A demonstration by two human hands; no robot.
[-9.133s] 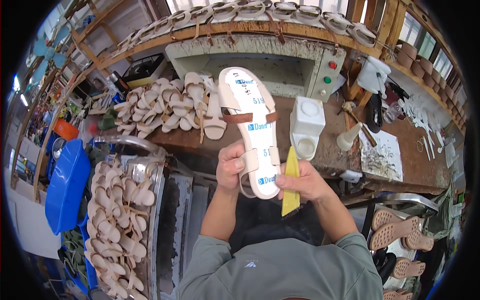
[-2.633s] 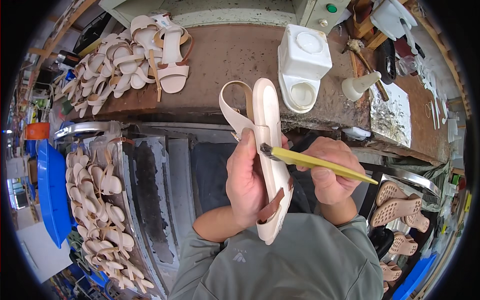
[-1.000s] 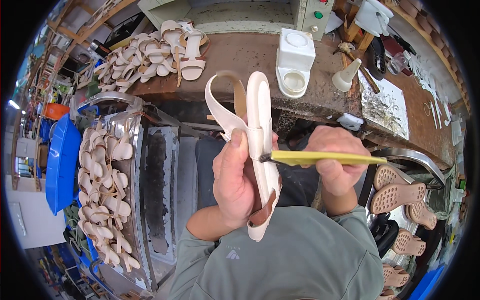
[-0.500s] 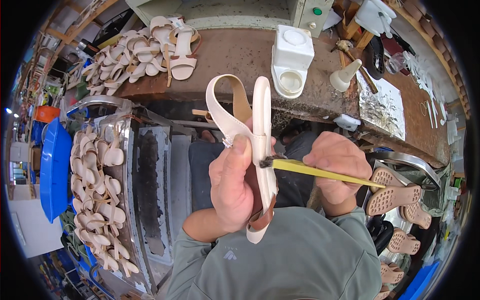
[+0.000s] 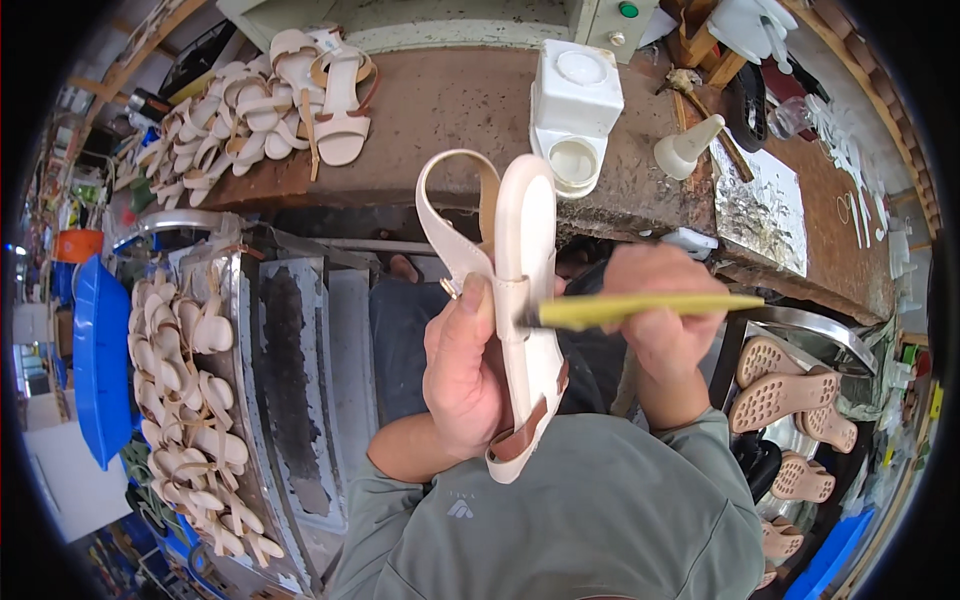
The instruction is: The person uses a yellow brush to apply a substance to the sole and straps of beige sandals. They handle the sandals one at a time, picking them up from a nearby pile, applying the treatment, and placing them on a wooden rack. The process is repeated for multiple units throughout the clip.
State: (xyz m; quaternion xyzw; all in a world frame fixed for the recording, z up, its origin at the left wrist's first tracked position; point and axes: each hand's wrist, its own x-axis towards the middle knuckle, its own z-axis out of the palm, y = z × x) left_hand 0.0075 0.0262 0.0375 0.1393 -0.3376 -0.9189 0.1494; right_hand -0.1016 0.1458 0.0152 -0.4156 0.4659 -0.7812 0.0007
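Observation:
A cream sandal [image 5: 512,230] with a brown inner toe strap stands on edge in front of my chest, its heel end up and its ankle strap looping out to the left. My left hand [image 5: 462,365] grips it around the middle, the thumb pressed near the small buckle. Between the fingers of my right hand [image 5: 662,315] is a yellow-handled brush [image 5: 640,308], slightly blurred. Its dark bristles touch the sandal's pale underside edge, about midway along. Some fingers of each hand are hidden behind what they hold.
On the brown workbench [image 5: 420,110] stand a white glue container [image 5: 578,95] and a white cone-shaped nozzle bottle [image 5: 690,147]. Piled cream sandals [image 5: 250,110] lie at back left, more sandals [image 5: 190,400] on a left rack. Tan soles [image 5: 785,400] are at right.
The sandal has turned so more of its pale underside faces me. My right hand has shifted slightly up, and the brush now lies closer to level, still touching the sandal.

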